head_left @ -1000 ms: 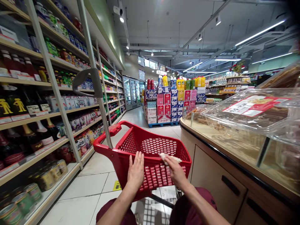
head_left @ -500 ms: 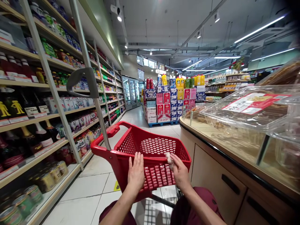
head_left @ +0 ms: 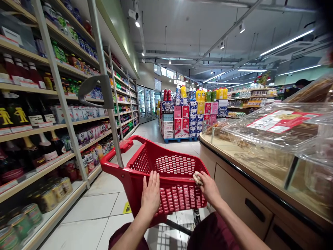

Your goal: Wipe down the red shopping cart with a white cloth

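Observation:
In front of me stands a red plastic shopping cart (head_left: 137, 187) with a perforated basket. My left hand (head_left: 151, 194) lies flat on the near side of the basket, fingers stretched up to its rim. A crumpled, off-white cloth or tissue (head_left: 197, 178) is pinched in my right hand (head_left: 209, 189), pressed at the basket's rim near its right end. Rising from the cart's left side is a metal pole (head_left: 116, 139) with a grey loop handle (head_left: 96, 92).
Shelves (head_left: 47, 126) of bottles and cans line the left. At right is a wooden counter (head_left: 234, 187) with clear plastic food boxes (head_left: 275, 121). Stacked drink cartons (head_left: 182, 119) stand ahead on a blue pallet, with glass-door fridges (head_left: 147, 100) beyond. A yellow floor sticker (head_left: 127, 208) lies by the cart.
My right hand has slid to the right along the basket's rim, carrying the crumpled cloth or tissue. My left hand stays in place on the basket. The view has tilted slightly.

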`<state>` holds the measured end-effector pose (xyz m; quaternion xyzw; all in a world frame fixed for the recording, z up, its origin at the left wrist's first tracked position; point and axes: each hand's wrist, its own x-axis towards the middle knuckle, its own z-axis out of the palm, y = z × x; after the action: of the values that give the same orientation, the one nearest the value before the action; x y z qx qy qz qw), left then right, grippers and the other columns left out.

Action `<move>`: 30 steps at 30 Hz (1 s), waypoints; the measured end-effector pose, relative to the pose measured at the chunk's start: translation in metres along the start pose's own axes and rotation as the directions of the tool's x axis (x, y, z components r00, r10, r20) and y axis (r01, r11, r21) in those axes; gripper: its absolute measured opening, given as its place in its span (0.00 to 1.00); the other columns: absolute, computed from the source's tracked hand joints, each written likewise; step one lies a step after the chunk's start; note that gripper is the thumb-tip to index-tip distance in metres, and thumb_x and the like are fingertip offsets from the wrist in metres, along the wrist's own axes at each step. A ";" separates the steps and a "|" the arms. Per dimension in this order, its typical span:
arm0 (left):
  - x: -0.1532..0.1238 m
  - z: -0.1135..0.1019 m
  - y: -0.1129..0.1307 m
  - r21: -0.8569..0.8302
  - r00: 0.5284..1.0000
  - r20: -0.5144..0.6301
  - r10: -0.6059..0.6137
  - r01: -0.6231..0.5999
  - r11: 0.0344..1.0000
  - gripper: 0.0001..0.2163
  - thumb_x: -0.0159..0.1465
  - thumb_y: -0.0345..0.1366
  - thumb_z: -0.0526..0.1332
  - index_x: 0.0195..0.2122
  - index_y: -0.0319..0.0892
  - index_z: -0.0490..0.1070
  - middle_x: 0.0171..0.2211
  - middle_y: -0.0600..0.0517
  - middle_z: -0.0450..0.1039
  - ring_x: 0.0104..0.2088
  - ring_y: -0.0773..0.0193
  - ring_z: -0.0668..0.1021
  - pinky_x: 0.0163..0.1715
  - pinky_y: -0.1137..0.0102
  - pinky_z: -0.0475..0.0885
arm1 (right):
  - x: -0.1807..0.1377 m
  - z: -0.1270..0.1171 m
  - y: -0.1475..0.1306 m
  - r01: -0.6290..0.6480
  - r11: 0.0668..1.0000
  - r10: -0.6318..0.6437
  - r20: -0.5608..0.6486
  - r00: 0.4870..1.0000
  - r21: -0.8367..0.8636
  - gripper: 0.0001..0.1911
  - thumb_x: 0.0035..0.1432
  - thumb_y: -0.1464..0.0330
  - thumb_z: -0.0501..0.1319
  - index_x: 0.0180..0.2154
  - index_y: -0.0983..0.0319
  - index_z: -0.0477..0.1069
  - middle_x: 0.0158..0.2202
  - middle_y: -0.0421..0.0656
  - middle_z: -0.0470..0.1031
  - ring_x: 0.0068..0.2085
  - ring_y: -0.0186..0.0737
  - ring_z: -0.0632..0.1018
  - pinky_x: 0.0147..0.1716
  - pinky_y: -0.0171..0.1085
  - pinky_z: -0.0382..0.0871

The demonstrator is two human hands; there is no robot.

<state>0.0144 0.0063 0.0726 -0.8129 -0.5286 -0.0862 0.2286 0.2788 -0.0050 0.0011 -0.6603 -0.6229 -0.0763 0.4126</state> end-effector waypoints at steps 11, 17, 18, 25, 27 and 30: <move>0.000 -0.006 0.002 0.005 1.000 0.025 0.005 -0.005 1.000 0.29 0.56 0.29 0.48 0.60 0.32 0.49 0.62 0.43 0.46 0.62 0.54 0.48 0.59 0.52 0.43 | -0.002 0.000 0.022 0.110 0.993 -0.107 0.060 0.992 -0.050 0.24 0.54 0.75 0.46 0.51 0.56 0.66 0.54 0.43 0.66 0.55 0.41 0.65 0.54 0.45 0.59; -0.004 -0.005 0.016 -0.001 0.999 0.005 0.041 -0.041 0.999 0.30 0.54 0.26 0.49 0.60 0.34 0.49 0.62 0.44 0.45 0.62 0.54 0.48 0.59 0.53 0.44 | 0.000 -0.013 0.047 -0.122 0.987 0.117 -0.049 0.992 -0.104 0.25 0.51 0.77 0.46 0.48 0.61 0.69 0.53 0.45 0.67 0.58 0.45 0.62 0.55 0.48 0.57; -0.005 -0.006 0.018 -0.003 0.999 0.009 0.041 -0.041 0.999 0.30 0.53 0.26 0.49 0.60 0.34 0.48 0.62 0.44 0.45 0.62 0.54 0.48 0.59 0.53 0.44 | -0.002 -0.012 0.041 -0.161 0.982 0.155 -0.072 0.985 -0.095 0.25 0.51 0.77 0.45 0.48 0.62 0.70 0.52 0.46 0.68 0.57 0.45 0.63 0.55 0.48 0.57; -0.002 -0.012 0.013 -0.010 0.999 0.041 0.019 -0.018 1.000 0.29 0.54 0.28 0.49 0.60 0.33 0.49 0.62 0.43 0.46 0.62 0.52 0.49 0.59 0.51 0.44 | -0.004 -0.004 -0.019 0.065 0.984 -0.059 -0.043 0.997 0.167 0.26 0.54 0.76 0.46 0.52 0.53 0.65 0.55 0.38 0.65 0.56 0.39 0.65 0.54 0.44 0.60; 0.000 -0.011 0.010 -0.008 0.998 0.047 0.030 -0.029 1.000 0.30 0.54 0.27 0.48 0.60 0.34 0.49 0.62 0.45 0.46 0.62 0.54 0.49 0.59 0.51 0.43 | -0.003 -0.016 -0.005 0.040 0.985 -0.030 -0.063 0.998 0.168 0.22 0.55 0.72 0.48 0.50 0.54 0.67 0.53 0.40 0.67 0.53 0.42 0.68 0.52 0.44 0.63; 0.001 -0.009 0.009 -0.008 0.998 0.045 0.031 -0.031 0.999 0.30 0.53 0.26 0.49 0.60 0.35 0.49 0.62 0.45 0.46 0.62 0.54 0.49 0.59 0.52 0.43 | -0.003 -0.027 0.012 -0.019 0.993 0.036 -0.141 0.989 0.115 0.23 0.54 0.73 0.48 0.50 0.55 0.68 0.51 0.41 0.69 0.51 0.44 0.70 0.50 0.46 0.65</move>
<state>0.0242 -0.0005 0.0784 -0.8236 -0.5207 -0.0662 0.2147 0.3001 -0.0230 0.0107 -0.6371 -0.5860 -0.0821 0.4940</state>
